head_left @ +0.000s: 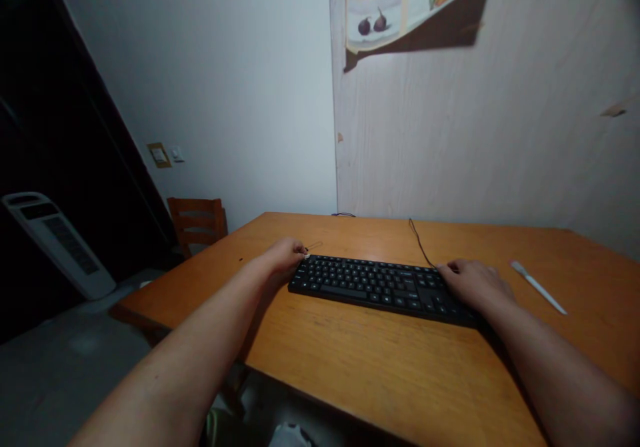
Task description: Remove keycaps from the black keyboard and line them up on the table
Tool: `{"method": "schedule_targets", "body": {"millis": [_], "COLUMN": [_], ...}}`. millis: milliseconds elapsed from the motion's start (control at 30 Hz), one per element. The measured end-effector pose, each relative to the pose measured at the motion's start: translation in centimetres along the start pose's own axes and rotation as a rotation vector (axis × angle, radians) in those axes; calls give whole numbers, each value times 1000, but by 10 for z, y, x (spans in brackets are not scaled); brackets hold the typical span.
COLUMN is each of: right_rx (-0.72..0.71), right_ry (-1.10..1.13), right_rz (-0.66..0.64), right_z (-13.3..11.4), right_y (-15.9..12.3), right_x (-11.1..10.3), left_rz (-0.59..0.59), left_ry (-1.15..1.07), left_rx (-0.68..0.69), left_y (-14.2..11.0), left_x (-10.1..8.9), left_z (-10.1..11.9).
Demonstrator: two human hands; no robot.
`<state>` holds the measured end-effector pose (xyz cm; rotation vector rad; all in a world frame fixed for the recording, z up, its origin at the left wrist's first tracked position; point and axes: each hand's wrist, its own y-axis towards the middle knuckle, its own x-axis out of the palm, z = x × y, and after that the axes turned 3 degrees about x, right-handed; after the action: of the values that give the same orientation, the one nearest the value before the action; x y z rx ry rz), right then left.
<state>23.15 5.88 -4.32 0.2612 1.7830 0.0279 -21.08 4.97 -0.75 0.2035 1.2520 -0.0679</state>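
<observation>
A black keyboard (360,280) lies on the wooden table in front of me, its long side running left to right. At its far left corner is my left hand (286,256), fingers pinched together. A tiny whitish bit shows at those fingertips, with a thin dark loop of string or wire (315,244) beside it; what exactly is pinched I cannot make out. My right hand (477,281) lies over the keyboard's right end, thumb at the back edge and fingers curled round it, covering part of the number keys.
A white-handled brush (540,288) lies on the table (380,360) to the right. The dark cable (420,241) runs back from the keyboard. Behind the table rises a wall with a hanging picture sheet (380,7). At left are a wooden chair (197,220) and a white tower appliance (63,247).
</observation>
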Motion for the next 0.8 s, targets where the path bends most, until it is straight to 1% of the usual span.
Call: {"method": "schedule_targets", "body": {"millis": [133, 200, 300, 400, 467, 800], "right_rx": [0, -10, -18, -15, -13, -29], "right_ry": [-3, -1, -2, -7, -6, -23], "right_rz": [-5, 0, 3, -8, -17, -44], "right_z": [1, 2, 3, 3, 3, 4], "right_y": [0, 0, 1, 2, 2, 4], "right_x": [0, 1, 1, 1, 1, 0], "left_rz": [24, 59, 129, 173, 185, 216], "left_ry": [-36, -38, 37, 121, 142, 170], "left_rx": [2, 4, 47, 114, 126, 99], "left_y": [-12, -17, -25, -33, -38, -57], "left_x": [4, 6, 8, 8, 8, 10], "left_z": [5, 8, 11, 12, 13, 20]}}
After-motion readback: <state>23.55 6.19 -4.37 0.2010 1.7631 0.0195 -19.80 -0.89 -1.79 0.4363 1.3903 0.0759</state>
